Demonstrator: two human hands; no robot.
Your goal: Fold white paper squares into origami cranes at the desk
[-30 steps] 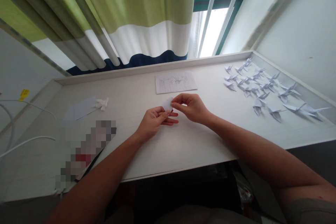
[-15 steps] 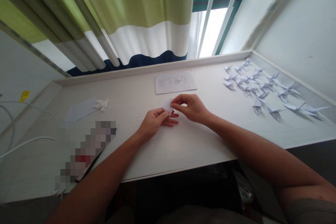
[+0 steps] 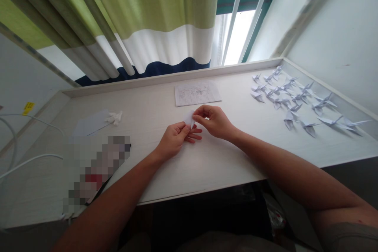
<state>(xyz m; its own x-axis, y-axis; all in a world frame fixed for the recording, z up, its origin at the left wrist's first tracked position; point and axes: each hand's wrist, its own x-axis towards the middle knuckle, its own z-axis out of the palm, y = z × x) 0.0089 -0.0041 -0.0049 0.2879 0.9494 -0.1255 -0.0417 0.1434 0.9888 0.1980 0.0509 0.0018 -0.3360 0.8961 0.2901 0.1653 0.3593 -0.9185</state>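
A small piece of folded white paper [image 3: 189, 117] is held above the middle of the desk [image 3: 165, 181]. My left hand [image 3: 175, 137] grips its lower end between thumb and index finger, the other fingers stretched out beneath. At its right edge, my right hand [image 3: 213, 121] pinches the paper between thumb and fingertips. Parts of the paper are hidden behind the fingers. Just beyond the hands lies a flat printed sheet or booklet [image 3: 197, 94] with a table of lines on it.
Several folded paper cranes [image 3: 291, 96] stand at the right of the desk. To the left are flat white sheets [image 3: 88, 124], a crumpled white tissue [image 3: 113, 117] and a blurred-out flat object [image 3: 100, 173]. White cables [image 3: 32, 161] run in at far left. A curtain [image 3: 165, 8] hangs behind.
The hands stay in nearly the same place. My right fingers have shifted very slightly on the paper's edge, and a little more of a pointed fold shows.
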